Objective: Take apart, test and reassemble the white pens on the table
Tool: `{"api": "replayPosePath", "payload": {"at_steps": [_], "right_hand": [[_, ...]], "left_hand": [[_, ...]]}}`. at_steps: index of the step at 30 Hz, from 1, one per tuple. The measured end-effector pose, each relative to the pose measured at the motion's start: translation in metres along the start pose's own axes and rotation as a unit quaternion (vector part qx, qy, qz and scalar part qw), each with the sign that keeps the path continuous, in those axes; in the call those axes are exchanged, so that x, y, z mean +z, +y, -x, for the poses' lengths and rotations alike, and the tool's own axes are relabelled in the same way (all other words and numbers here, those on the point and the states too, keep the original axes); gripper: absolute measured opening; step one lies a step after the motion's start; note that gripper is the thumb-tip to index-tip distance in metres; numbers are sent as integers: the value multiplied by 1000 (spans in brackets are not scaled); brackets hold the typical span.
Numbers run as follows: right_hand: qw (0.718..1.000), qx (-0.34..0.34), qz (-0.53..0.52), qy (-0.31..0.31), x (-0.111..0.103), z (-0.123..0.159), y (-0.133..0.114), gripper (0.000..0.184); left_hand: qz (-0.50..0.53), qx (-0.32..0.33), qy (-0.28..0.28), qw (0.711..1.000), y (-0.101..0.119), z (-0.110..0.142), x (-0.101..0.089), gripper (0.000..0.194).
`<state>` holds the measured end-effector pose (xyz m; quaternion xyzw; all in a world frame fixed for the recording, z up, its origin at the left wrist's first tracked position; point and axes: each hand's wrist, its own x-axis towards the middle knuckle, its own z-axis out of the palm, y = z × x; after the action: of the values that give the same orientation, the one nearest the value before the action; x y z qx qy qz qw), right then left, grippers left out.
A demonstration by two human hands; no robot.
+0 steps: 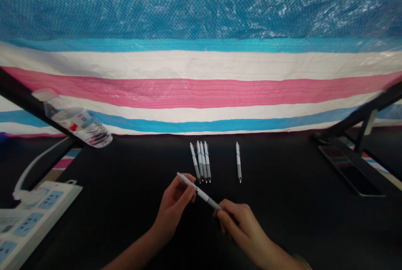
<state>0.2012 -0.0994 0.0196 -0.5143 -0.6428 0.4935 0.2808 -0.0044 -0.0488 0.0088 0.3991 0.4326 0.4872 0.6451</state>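
Observation:
Between my two hands is a white and grey pen (202,195), slanting down to the right above the black table. My left hand (176,203) pinches its white upper end, thumb in front. At the grey lower end, the fingers of my right hand (236,221) close round the barrel and hide the tip. Just beyond lies a group of several similar pens (202,163), side by side with their tips towards me. One more pen (238,163) lies apart from them, to the right.
A clear plastic bottle (83,125) leans at the back left. On the left sits a white power strip (47,215) with a plugged-in cable (34,163). A dark phone (350,171) lies at the right. Striped sheeting (201,94) hangs behind the black table (125,190).

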Motion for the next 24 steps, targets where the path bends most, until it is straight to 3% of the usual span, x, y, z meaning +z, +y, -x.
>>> {"api": "replayPosePath", "payload": {"at_steps": [7, 12, 18, 24], "right_hand": [[1000, 5, 8, -15, -1, 1, -3, 39], [1000, -7, 10, -5, -1, 1, 1, 42], [1000, -9, 14, -1, 0, 0, 3, 44], [1000, -9, 14, 3, 0, 0, 1, 47]], "left_hand": [[55, -11, -24, 998, 5, -3, 6, 30], [-7, 11, -18, 1000, 10, -5, 3, 62], [-38, 34, -24, 998, 9, -11, -1, 45], [-29, 20, -4, 999, 9, -11, -1, 56]]}}
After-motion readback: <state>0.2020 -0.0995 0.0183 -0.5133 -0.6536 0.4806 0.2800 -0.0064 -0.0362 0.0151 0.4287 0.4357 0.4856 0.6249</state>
